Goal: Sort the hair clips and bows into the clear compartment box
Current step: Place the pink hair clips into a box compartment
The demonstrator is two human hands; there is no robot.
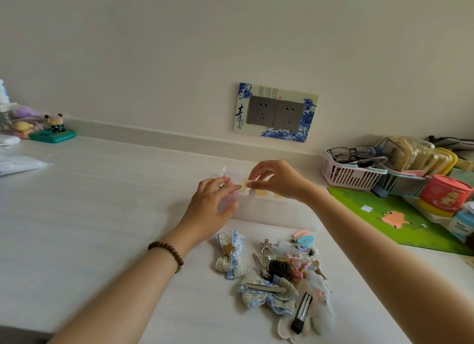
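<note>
head view showed both hands over the far clear box (pixel 269 210). right hand (pixel 277 179) pinched a small pale clip (pixel 246 186); left hand (pixel 213 202) had loose fingers by the box. a few pieces were in; the pile (pixel 279 274) near the person waited.

Your left hand (pixel 214 202) rests against the left end of the clear compartment box (pixel 266 210) on the white table (pixel 102 215), its fingertips touching a pink piece there. Your right hand (pixel 275 179) pinches a small pale clip (pixel 246 184) above the box. Nearer you lies a pile of hair clips (pixel 287 266), with a blue gingham lace bow (pixel 229 254) just left of it.
</note>
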